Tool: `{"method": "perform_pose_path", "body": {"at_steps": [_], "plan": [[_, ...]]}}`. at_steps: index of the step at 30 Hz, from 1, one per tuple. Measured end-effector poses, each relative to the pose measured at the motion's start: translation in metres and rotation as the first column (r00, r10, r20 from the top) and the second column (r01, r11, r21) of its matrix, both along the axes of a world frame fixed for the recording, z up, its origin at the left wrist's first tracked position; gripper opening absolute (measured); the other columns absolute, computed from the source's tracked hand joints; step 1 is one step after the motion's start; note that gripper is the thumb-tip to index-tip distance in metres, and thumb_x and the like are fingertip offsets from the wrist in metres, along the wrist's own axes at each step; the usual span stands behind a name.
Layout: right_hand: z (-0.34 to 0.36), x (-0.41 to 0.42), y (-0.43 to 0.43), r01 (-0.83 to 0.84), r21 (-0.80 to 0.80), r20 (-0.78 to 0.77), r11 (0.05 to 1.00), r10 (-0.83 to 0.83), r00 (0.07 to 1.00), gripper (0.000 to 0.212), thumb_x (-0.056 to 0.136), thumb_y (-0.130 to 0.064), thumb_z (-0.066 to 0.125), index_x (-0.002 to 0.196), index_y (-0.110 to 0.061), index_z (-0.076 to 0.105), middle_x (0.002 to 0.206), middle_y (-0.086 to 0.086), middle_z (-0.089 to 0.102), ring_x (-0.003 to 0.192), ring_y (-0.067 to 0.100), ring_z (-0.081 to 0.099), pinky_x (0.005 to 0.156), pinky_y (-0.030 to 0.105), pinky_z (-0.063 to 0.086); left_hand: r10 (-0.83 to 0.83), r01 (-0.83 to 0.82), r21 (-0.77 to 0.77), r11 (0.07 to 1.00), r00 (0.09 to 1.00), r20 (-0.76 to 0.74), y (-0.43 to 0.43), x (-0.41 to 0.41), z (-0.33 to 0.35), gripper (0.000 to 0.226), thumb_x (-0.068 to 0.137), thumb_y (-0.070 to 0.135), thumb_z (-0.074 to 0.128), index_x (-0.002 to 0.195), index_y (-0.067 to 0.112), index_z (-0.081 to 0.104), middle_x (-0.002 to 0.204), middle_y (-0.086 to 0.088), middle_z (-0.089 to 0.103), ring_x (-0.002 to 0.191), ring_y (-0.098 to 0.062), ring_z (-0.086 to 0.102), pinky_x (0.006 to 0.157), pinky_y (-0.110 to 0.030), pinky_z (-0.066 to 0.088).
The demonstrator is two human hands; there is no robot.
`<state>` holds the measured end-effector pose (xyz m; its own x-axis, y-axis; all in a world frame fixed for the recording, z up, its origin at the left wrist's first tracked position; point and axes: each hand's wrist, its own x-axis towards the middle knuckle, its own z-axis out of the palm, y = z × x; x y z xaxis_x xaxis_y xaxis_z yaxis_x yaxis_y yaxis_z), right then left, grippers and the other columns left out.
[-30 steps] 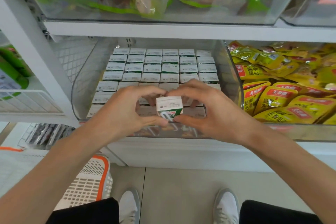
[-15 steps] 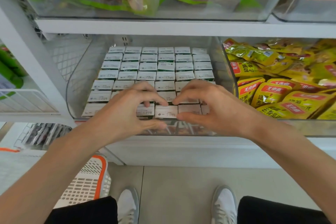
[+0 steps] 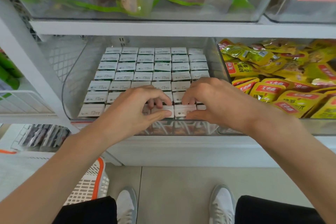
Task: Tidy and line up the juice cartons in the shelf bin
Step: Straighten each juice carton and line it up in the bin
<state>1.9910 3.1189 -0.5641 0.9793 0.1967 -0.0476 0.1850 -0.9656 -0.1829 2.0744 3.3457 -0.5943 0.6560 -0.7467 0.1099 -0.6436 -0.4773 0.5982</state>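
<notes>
The clear plastic shelf bin (image 3: 72, 85) holds upright rows of small white-topped juice cartons (image 3: 145, 67). The left hand (image 3: 134, 109) pinches one front-row carton (image 3: 163, 109) between thumb and curled fingers; the right hand (image 3: 214, 102) pinches the neighbouring carton (image 3: 183, 110) likewise. They look light, stiff yet crushable: best held gently by the flat faces near the top

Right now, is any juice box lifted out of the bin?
No, all cartons sit in the bin, left hand and right hand pinching front ones.

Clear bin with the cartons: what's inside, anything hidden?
Rows of upright juice cartons fill the clear bin. Left hand and right hand pinch front-row cartons, covering several; the bin floor is hidden.
</notes>
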Motion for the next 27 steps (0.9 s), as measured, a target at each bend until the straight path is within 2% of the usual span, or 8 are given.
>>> {"method": "perform_pose_path", "body": {"at_steps": [7, 10, 12, 15, 18, 20, 24, 27], "plan": [[0.001, 0.002, -0.006, -0.051, 0.073, -0.079, 0.996, 0.056, 0.995, 0.026, 0.097, -0.042, 0.072, 0.118, -0.028, 0.063, 0.109, -0.015, 0.05, 0.115, 0.01, 0.044, 0.092, 0.025, 0.039, 0.028, -0.03, -0.033, 0.999, 0.998, -0.062, 0.001, 0.001, -0.001, 0.026, 0.083, 0.044, 0.08, 0.109, 0.041, 0.076, 0.091, 0.019, 0.068, 0.088, 0.0, 0.06, 0.069, -0.01, 0.043], [0.006, -0.001, -0.009, -0.033, 0.193, -0.039, 0.981, 0.041, 0.998, 0.021, 0.099, -0.039, 0.069, 0.115, -0.026, 0.062, 0.11, -0.012, 0.054, 0.113, 0.011, 0.049, 0.097, 0.032, 0.044, 0.021, -0.025, -0.047, 0.999, 0.997, -0.072, 0.001, 0.0, 0.002, 0.041, 0.081, 0.054, 0.075, 0.12, 0.042, 0.072, 0.099, 0.022, 0.067, 0.091, 0.002, 0.061, 0.069, -0.011, 0.043], [0.009, -0.003, -0.011, -0.019, 0.312, 0.018, 0.95, 0.014, 1.0, 0.019, 0.1, -0.035, 0.068, 0.115, -0.024, 0.064, 0.107, -0.011, 0.062, 0.103, 0.003, 0.058, 0.087, 0.026, 0.048, 0.0, -0.005, -0.051, 0.999, 0.996, -0.091, 0.0, -0.002, 0.005, 0.057, 0.076, 0.061, 0.072, 0.13, 0.042, 0.066, 0.105, 0.031, 0.066, 0.095, 0.006, 0.061, 0.072, -0.01, 0.041], [0.01, -0.005, -0.009, -0.021, 0.466, 0.13, 0.885, -0.045, 0.991, 0.02, 0.1, -0.033, 0.069, 0.117, -0.021, 0.067, 0.104, -0.012, 0.069, 0.092, -0.004, 0.065, 0.075, 0.014, 0.046, -0.038, 0.02, -0.11, 0.994, 0.986, -0.164, -0.004, -0.005, 0.009, 0.064, 0.075, 0.062, 0.072, 0.134, 0.04, 0.064, 0.114, 0.04, 0.065, 0.108, 0.012, 0.061, 0.085, -0.006, 0.042], [0.005, -0.004, 0.0, -0.045, 0.567, 0.243, 0.823, -0.115, 0.963, 0.026, 0.099, -0.03, 0.072, 0.123, -0.02, 0.07, 0.112, -0.01, 0.071, 0.102, 0.009, 0.067, 0.087, 0.024, 0.054, -0.05, -0.016, -0.246, 0.969, 0.964, -0.259, -0.009, -0.007, 0.011, 0.047, 0.081, 0.045, 0.077, 0.125, 0.03, 0.068, 0.118, 0.022, 0.074, 0.114, 0.006, 0.066, 0.101, -0.016, 0.048], [0.002, -0.004, 0.005, -0.062, 0.659, 0.275, 0.75, -0.164, 0.947, 0.033, 0.097, -0.028, 0.076, 0.128, -0.018, 0.07, 0.117, -0.01, 0.072, 0.106, 0.011, 0.068, 0.091, 0.025, 0.056, -0.052, -0.061, -0.345, 0.937, 0.95, -0.309, -0.01, -0.007, 0.013, 0.038, 0.082, 0.031, 0.078, 0.119, 0.026, 0.07, 0.115, 0.018, 0.077, 0.111, 0.001, 0.07, 0.099, -0.016, 0.052], [-0.003, -0.006, 0.011, -0.023, 0.841, 0.166, 0.54, -0.218, 0.962, 0.055, 0.087, -0.027, 0.083, 0.137, -0.015, 0.063, 0.114, -0.003, 0.076, 0.109, 0.015, 0.072, 0.094, 0.032, 0.061, -0.012, -0.145, -0.415, 0.898, 0.935, -0.354, -0.001, -0.005, 0.019, 0.034, 0.086, 0.031, 0.074, 0.119, 0.035, 0.068, 0.115, 0.022, 0.076, 0.111, 0.004, 0.07, 0.091, -0.006, 0.049], [-0.009, -0.006, 0.017, 0.042, 0.889, 0.09, 0.456, -0.263, 0.961, 0.051, 0.085, -0.016, 0.085, 0.131, -0.014, 0.065, 0.107, 0.0, 0.078, 0.103, 0.012, 0.075, 0.091, 0.032, 0.062, 0.0, -0.17, -0.42, 0.892, 0.927, -0.375, 0.006, -0.006, 0.021, 0.033, 0.089, 0.03, 0.072, 0.121, 0.038, 0.068, 0.117, 0.026, 0.075, 0.111, 0.008, 0.068, 0.086, -0.002, 0.048]]}}
